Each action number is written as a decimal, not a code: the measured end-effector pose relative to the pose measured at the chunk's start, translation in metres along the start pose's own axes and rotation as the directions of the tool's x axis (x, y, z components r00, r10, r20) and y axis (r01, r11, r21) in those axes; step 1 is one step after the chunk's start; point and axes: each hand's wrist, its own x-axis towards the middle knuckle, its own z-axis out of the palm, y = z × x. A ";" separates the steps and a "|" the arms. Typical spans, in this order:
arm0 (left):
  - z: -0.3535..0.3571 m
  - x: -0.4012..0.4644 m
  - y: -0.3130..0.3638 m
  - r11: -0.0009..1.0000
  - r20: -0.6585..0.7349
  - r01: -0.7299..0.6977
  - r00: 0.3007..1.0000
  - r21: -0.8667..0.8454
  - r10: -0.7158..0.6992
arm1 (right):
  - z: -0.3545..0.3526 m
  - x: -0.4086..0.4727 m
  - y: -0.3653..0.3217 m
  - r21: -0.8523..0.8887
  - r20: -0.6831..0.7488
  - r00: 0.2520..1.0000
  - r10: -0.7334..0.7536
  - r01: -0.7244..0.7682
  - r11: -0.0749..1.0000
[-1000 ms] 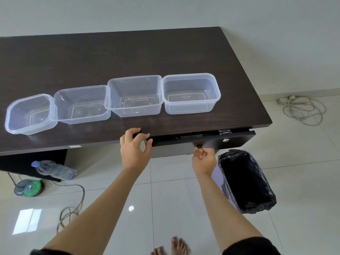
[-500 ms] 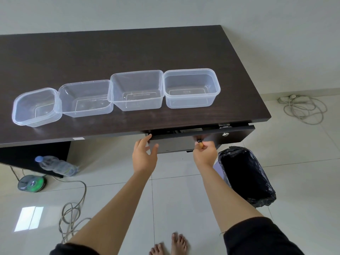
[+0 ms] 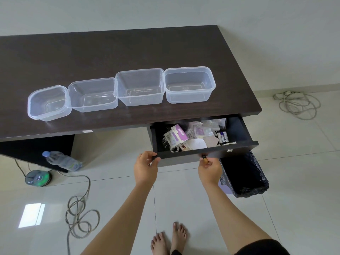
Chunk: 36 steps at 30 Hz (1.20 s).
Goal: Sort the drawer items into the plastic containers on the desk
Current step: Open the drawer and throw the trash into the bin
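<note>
Dark desk [image 3: 128,52], open cluttered drawer [image 3: 202,157]

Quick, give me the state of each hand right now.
Left hand: closed on the front edge of the dark wooden drawer.
Right hand: closed on the drawer's small orange-brown knob.

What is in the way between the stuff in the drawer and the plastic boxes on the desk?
Nothing visible. The drawer is open, its jumbled items are uncovered, and all four plastic containers sit lidless and empty on the desk just above.
</note>
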 end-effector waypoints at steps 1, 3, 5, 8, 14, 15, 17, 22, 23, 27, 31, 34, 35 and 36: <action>-0.001 -0.004 -0.001 1.000 0.008 0.016 1.000 0.001 -0.016 | -0.003 -0.004 0.003 0.001 0.002 1.000 0.015 -0.015 1.000; -0.005 -0.012 -0.004 0.999 0.036 0.032 0.999 0.005 -0.032 | -0.010 -0.012 0.008 -0.002 0.002 0.999 0.048 -0.048 0.999; -0.008 -0.023 -0.007 0.999 0.062 0.034 0.997 0.020 -0.035 | -0.018 -0.021 0.014 0.003 0.003 0.997 0.080 -0.080 0.997; -0.011 -0.042 -0.015 0.998 0.079 0.046 0.996 0.036 -0.049 | -0.029 -0.033 0.024 0.016 0.012 0.994 0.111 -0.111 0.994; -0.014 -0.069 -0.025 0.996 0.105 0.060 0.992 0.072 -0.067 | -0.049 -0.055 0.035 0.046 0.017 0.986 0.166 -0.166 0.985; -0.015 -0.073 -0.026 0.995 0.111 0.061 0.991 0.079 -0.070 | -0.052 -0.058 0.036 0.046 0.015 0.985 0.174 -0.174 0.984; -0.016 -0.082 -0.028 0.994 0.117 0.062 0.990 0.087 -0.072 | -0.057 -0.065 0.039 0.042 0.010 0.980 0.201 -0.201 0.979; -0.017 -0.100 -0.038 0.990 0.131 0.083 0.987 0.110 -0.097 | -0.066 -0.078 0.053 0.034 -0.006 0.962 0.273 -0.273 0.961; -0.017 -0.103 -0.039 0.990 0.131 0.088 0.986 0.110 -0.102 | -0.067 -0.079 0.054 0.028 -0.006 0.961 0.277 -0.276 0.961; -0.015 -0.103 -0.040 0.989 0.132 0.089 0.986 0.118 -0.104 | -0.070 -0.079 0.051 0.008 0.009 0.958 0.288 -0.288 0.958; -0.016 -0.101 -0.038 0.983 0.151 0.117 0.979 0.142 -0.138 | -0.077 -0.078 0.049 -0.029 0.073 0.942 0.328 -0.327 0.945; -0.015 -0.102 -0.036 0.976 0.147 0.156 0.973 0.154 -0.179 | -0.090 -0.083 0.046 -0.020 0.096 0.924 0.370 -0.370 0.929; -0.014 -0.104 -0.034 0.975 0.144 0.152 0.974 0.165 -0.176 | -0.095 -0.086 0.043 -0.007 0.076 0.925 0.373 -0.374 0.928; -0.013 -0.105 -0.032 0.974 0.133 0.138 0.977 0.181 -0.163 | -0.100 -0.089 0.040 0.014 0.045 0.930 0.364 -0.365 0.931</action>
